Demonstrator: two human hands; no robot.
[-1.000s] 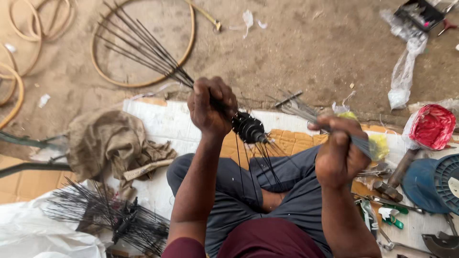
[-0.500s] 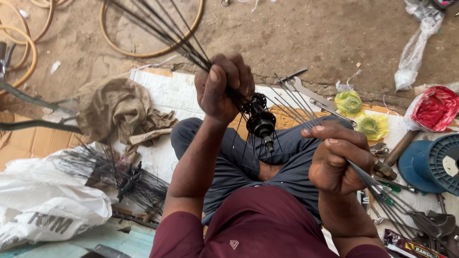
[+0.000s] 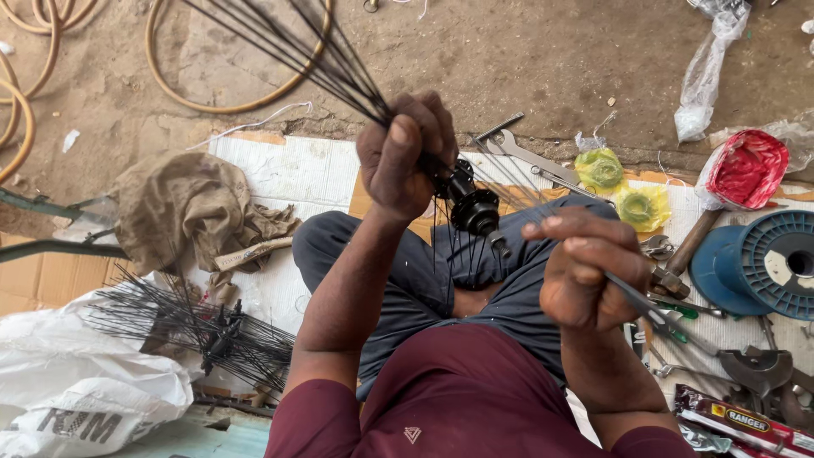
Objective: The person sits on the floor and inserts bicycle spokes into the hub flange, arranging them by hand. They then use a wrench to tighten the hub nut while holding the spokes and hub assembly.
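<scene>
Bare dirt floor (image 3: 526, 68) across the top of the frame, mostly free, with a tan hose loop (image 3: 229, 102) at upper left and a clear plastic bag (image 3: 708, 72) at upper right. Open room over the lap in the middle of the frame; crowded on both flanks.

Left hand (image 3: 407, 157), centre frame, raised above the lap, fingers (image 3: 428, 119) closed tight around a bundle of thin black spokes (image 3: 314, 55) that fans out toward the top of the frame. Black wheel hub (image 3: 471, 203) just right of and below that fist, touching it, with more spokes hanging down from it toward the dark trousers (image 3: 424, 280).

Right hand (image 3: 585, 271), right of centre and lower, fingers curled together, thumb pressed against the forefinger, pinching a slim metal rod (image 3: 644, 305) that slants toward the lower right. Well apart from the hub, though loose spokes run between the two.

At left, a crumpled brown rag (image 3: 182, 212) on white cardboard, and below it a second spoked hub (image 3: 212, 335) lying beside a white sack (image 3: 76, 390). At right, close to the right hand: wrenches (image 3: 526, 153), two yellow-green rolls (image 3: 623, 191), a red bag (image 3: 746, 170), a blue spool (image 3: 763, 263), a hammer (image 3: 687, 250), and a clutter of tools (image 3: 746, 365) in the lower right corner.
</scene>
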